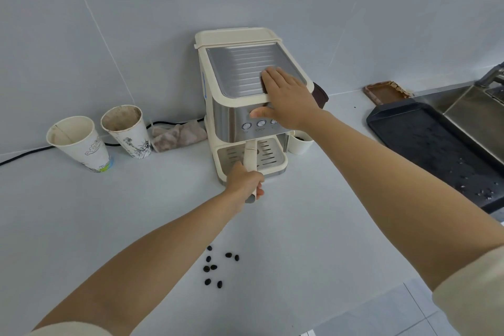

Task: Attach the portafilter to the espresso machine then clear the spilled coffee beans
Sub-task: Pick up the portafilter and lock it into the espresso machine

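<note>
1. Espresso machine (245,95): cream and steel unit, standing on the white counter (313,213) against the tiled wall
2. Right hand (286,101): laid flat and spread on the machine's top front corner, fingers extended over the ribbed metal plate, thumb down on the front panel above the 3 round buttons; it grips nothing
3. Left hand (245,181): closed around the cream handle of the portafilter (249,157)
4. Portafilter: handle projects forward over the drip tray (272,155); its head sits up under the front panel, and whether it is fully locked cannot be told
5. Coffee beans (215,267): 8 dark beans lie loose on the counter, in front of the machine and well apart from it, just beside the left forearm
6. Paper cups (79,142): 2 stained cups stand left of the machine, with a crumpled cloth (177,135) between them and the unit
7. Small white cup (300,143): stands close by the machine's right side
8. Black tray (425,139): lies at the right, beside the sink (469,106), with dark specks on its surface
</note>
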Action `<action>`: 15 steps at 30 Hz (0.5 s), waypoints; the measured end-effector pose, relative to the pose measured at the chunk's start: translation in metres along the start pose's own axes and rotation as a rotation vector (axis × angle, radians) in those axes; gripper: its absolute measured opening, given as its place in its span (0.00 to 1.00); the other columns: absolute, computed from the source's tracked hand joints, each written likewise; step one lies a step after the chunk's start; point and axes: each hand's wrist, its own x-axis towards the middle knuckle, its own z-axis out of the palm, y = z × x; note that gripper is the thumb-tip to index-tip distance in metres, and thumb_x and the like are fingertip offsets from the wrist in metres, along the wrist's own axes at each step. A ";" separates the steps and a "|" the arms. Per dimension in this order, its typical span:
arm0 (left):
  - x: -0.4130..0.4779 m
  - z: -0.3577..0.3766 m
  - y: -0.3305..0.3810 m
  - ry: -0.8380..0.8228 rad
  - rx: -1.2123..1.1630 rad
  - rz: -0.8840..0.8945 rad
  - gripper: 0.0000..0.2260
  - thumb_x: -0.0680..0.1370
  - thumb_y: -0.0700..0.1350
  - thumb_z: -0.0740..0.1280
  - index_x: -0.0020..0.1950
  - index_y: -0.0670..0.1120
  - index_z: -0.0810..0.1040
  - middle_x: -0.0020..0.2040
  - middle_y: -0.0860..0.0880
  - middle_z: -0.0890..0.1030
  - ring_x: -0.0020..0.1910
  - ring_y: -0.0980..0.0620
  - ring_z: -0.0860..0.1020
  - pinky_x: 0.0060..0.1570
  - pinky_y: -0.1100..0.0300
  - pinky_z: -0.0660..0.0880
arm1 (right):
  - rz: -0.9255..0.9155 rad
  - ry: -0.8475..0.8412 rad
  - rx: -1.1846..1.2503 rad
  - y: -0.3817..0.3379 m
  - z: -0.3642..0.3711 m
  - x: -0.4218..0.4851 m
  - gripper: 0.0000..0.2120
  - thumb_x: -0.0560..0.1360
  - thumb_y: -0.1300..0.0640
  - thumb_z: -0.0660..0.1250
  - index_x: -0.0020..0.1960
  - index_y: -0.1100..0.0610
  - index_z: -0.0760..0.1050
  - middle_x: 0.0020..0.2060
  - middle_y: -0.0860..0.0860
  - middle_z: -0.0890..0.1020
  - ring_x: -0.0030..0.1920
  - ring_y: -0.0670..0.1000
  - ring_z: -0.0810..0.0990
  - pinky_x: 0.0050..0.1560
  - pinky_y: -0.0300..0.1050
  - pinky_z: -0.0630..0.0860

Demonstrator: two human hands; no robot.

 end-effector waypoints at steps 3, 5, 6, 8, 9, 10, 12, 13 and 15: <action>-0.001 0.014 -0.002 0.063 -0.047 -0.005 0.14 0.73 0.33 0.62 0.55 0.43 0.66 0.38 0.44 0.74 0.26 0.51 0.72 0.29 0.61 0.71 | 0.000 0.003 -0.010 0.000 0.000 -0.001 0.43 0.73 0.36 0.55 0.75 0.63 0.48 0.76 0.57 0.52 0.76 0.56 0.49 0.75 0.53 0.50; 0.000 0.021 -0.002 0.091 -0.070 0.007 0.13 0.72 0.33 0.61 0.54 0.44 0.66 0.44 0.42 0.74 0.26 0.51 0.71 0.27 0.61 0.70 | 0.000 -0.001 -0.014 0.000 0.000 -0.001 0.42 0.73 0.36 0.55 0.75 0.63 0.47 0.76 0.57 0.52 0.76 0.56 0.48 0.75 0.53 0.49; -0.001 0.024 -0.002 0.105 -0.085 0.014 0.13 0.72 0.32 0.60 0.53 0.45 0.65 0.46 0.42 0.74 0.25 0.51 0.71 0.27 0.61 0.69 | 0.000 -0.001 -0.016 -0.001 0.000 -0.001 0.42 0.73 0.36 0.55 0.75 0.62 0.47 0.76 0.56 0.51 0.76 0.56 0.48 0.75 0.53 0.49; -0.001 0.030 -0.002 0.128 -0.108 0.022 0.13 0.72 0.32 0.59 0.52 0.45 0.64 0.47 0.43 0.73 0.26 0.51 0.70 0.27 0.62 0.68 | -0.003 0.003 -0.023 0.000 0.000 -0.001 0.42 0.73 0.36 0.55 0.75 0.62 0.47 0.76 0.56 0.51 0.76 0.56 0.48 0.75 0.52 0.48; -0.002 0.033 -0.002 0.136 -0.112 0.024 0.13 0.72 0.32 0.59 0.52 0.45 0.64 0.48 0.43 0.73 0.26 0.52 0.70 0.27 0.62 0.68 | -0.005 0.004 -0.027 -0.001 -0.001 -0.002 0.42 0.74 0.36 0.55 0.75 0.62 0.47 0.76 0.56 0.51 0.76 0.56 0.48 0.75 0.51 0.48; -0.002 0.035 -0.002 0.144 -0.116 0.026 0.13 0.72 0.32 0.58 0.52 0.45 0.64 0.47 0.43 0.73 0.25 0.52 0.70 0.26 0.62 0.68 | -0.005 0.004 -0.027 -0.001 -0.001 -0.002 0.41 0.74 0.37 0.55 0.75 0.62 0.47 0.76 0.56 0.51 0.76 0.56 0.47 0.75 0.51 0.48; -0.001 0.038 -0.003 0.159 -0.120 0.031 0.12 0.72 0.32 0.57 0.53 0.44 0.64 0.47 0.43 0.73 0.25 0.51 0.71 0.26 0.62 0.68 | -0.003 0.002 -0.016 -0.001 -0.002 -0.002 0.41 0.74 0.37 0.55 0.75 0.62 0.47 0.76 0.56 0.50 0.76 0.56 0.47 0.75 0.51 0.47; -0.001 0.040 -0.003 0.165 -0.122 0.032 0.12 0.72 0.33 0.57 0.54 0.44 0.65 0.48 0.44 0.73 0.25 0.51 0.71 0.26 0.62 0.68 | -0.003 0.001 -0.011 -0.001 -0.002 -0.002 0.41 0.74 0.37 0.55 0.75 0.62 0.47 0.76 0.56 0.50 0.76 0.56 0.47 0.75 0.51 0.47; -0.001 0.044 -0.002 0.182 -0.126 0.042 0.15 0.72 0.33 0.57 0.58 0.43 0.66 0.48 0.45 0.73 0.26 0.51 0.71 0.25 0.63 0.67 | -0.003 0.001 -0.008 -0.002 -0.001 -0.002 0.41 0.74 0.37 0.56 0.75 0.62 0.47 0.76 0.56 0.50 0.76 0.56 0.47 0.75 0.51 0.47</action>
